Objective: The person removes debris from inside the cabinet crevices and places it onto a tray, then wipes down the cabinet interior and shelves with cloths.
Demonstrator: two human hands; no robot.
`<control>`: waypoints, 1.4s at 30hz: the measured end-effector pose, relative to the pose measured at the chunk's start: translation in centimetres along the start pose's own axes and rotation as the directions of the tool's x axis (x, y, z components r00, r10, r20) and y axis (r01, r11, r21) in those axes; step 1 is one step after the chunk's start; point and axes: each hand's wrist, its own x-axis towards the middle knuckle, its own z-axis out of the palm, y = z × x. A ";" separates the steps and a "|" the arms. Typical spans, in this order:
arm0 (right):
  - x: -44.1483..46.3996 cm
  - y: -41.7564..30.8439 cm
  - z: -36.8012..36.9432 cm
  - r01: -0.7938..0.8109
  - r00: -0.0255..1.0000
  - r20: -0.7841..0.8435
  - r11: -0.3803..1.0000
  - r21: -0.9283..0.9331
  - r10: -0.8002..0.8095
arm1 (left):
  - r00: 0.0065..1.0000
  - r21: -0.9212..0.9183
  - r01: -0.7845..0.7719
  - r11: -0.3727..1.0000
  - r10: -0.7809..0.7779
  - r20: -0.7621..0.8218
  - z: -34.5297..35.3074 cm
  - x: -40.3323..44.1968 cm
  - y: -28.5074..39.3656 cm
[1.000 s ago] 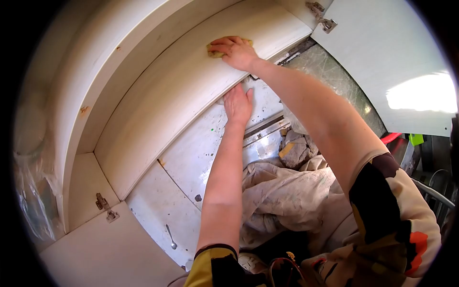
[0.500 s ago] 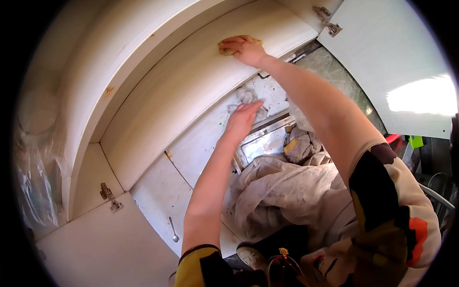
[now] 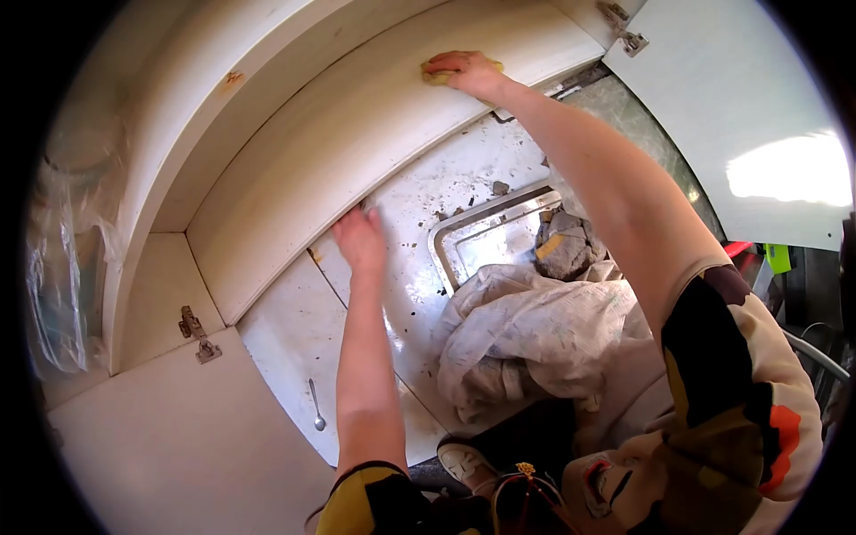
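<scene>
My right hand (image 3: 474, 75) presses a yellowish cloth (image 3: 437, 75) against the pale cabinet shelf (image 3: 357, 125), with its fingers bent over the cloth. Lower and to the left, my left hand (image 3: 359, 241) is at the shelf's front edge, its thumb apart from the fingers and slightly blurred. The fingertips touch or pass just below that edge; I cannot tell which. I see nothing in the left hand. Under it lies a white panel (image 3: 419, 214) scattered with dark crumbs and dirt.
A metal-rimmed tray (image 3: 446, 259) lies beside a crumpled greyish cloth (image 3: 535, 330) and a grey bundle (image 3: 566, 245). A spoon (image 3: 317, 410) rests at lower left. Open cabinet doors (image 3: 187, 419) flank both sides. Clear plastic (image 3: 62, 276) hangs at far left.
My left hand has moved left from the dirty panel to the shelf edge. A grey blurred lump beside it no longer shows there. My right hand with the cloth has shifted slightly up and right.
</scene>
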 end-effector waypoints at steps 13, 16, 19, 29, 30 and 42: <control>-1.3 0.4 -0.2 0.239 0.967 -0.032 0.944 -0.228 -0.253 | 0.835 -0.253 0.025 0.967 0.119 0.537 4.5 7.9 15.2; -0.7 0.9 -0.3 0.253 0.965 -0.021 0.945 -0.207 -0.262 | 0.858 -0.243 -0.134 0.961 0.236 0.457 3.1 6.4 11.6; -0.5 1.0 0.3 0.250 0.966 -0.019 0.947 -0.203 -0.259 | 0.850 -0.239 -0.176 0.955 0.270 0.453 0.9 5.0 8.2; -4.8 -10.6 8.4 0.332 0.927 -0.046 0.873 -0.357 -0.371 | 0.948 -0.021 -0.050 0.999 0.054 0.313 -3.7 -3.8 -3.0; -5.4 -12.6 10.4 0.343 0.928 -0.018 0.872 -0.349 -0.373 | 0.941 0.001 -0.008 1.000 0.008 0.339 -4.3 -4.6 -3.5; -7.6 -9.6 -1.6 -0.048 0.974 0.173 0.883 -0.466 0.145 | 0.902 0.121 0.312 0.943 -0.333 0.274 -7.4 -10.9 -12.6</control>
